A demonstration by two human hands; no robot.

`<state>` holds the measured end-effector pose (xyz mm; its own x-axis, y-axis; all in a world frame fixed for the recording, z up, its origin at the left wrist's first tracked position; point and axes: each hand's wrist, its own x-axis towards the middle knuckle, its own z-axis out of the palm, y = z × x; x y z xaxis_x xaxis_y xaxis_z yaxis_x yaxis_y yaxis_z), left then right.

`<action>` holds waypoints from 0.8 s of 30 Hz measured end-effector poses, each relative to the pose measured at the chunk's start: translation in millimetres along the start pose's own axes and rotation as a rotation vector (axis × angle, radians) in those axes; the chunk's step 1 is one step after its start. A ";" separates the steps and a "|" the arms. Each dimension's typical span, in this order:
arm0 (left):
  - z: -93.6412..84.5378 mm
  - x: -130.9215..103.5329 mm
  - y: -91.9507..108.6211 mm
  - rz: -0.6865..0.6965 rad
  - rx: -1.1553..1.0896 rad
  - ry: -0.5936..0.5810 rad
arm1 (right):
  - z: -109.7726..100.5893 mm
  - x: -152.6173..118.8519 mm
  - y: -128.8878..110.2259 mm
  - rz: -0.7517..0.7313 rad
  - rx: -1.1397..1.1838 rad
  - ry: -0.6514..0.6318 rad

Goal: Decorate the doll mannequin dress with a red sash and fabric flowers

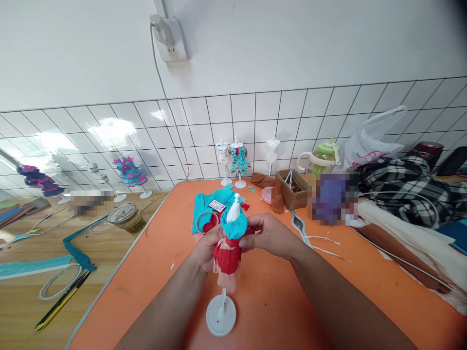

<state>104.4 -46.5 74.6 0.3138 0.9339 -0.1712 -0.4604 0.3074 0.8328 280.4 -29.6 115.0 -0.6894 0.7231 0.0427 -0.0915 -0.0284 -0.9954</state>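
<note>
Orange tabletop (pixel 277 301) fills the middle of the view, and everything else is placed from it. Behind its far edge rises a white tiled wall (pixel 109 131); to its left lies a wooden table (pixel 22 291) with teal strips and a tape ring. Along the tabletop's right edge sits a heap of plaid cloth (pixel 397 187), with a white plastic bag (pixel 368 141) behind it. Above the tabletop's middle, the left hand (pixel 207 249) and the right hand (pixel 269 235) are both closed around a small mannequin (pixel 233 209), lifted clear of the surface and tilted toward the camera. The left grips the red skirt (pixel 226 257) from the side, while the right pinches the teal bodice (pixel 235 227) with thumb and fingers. Its round white base (pixel 221 317) hangs nearest the camera. At the tabletop's far edge lie folded teal fabric (pixel 207 201), a cardboard box (pixel 292 189), a green jug (pixel 321 158), a dressed mannequin (pixel 239 163) and a bare white one (pixel 272 150).
</note>
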 end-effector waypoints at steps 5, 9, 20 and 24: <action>-11.9 4.9 21.4 0.124 0.209 -0.008 | -5.2 3.5 4.6 -0.069 -0.318 0.243; -13.9 -3.0 35.9 0.327 0.338 0.072 | -3.4 8.3 11.5 -0.030 -0.387 0.382; -7.0 -6.2 33.0 0.314 0.334 0.071 | -1.9 6.0 6.8 -0.011 -0.122 0.315; -16.0 -4.7 31.0 0.281 0.259 0.010 | -2.6 5.3 5.5 -0.087 -0.194 0.364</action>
<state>75.3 -38.5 92.7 0.1966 0.9773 0.0789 -0.3014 -0.0163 0.9534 278.1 -24.1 109.5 -0.3833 0.9145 0.1294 0.0226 0.1493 -0.9885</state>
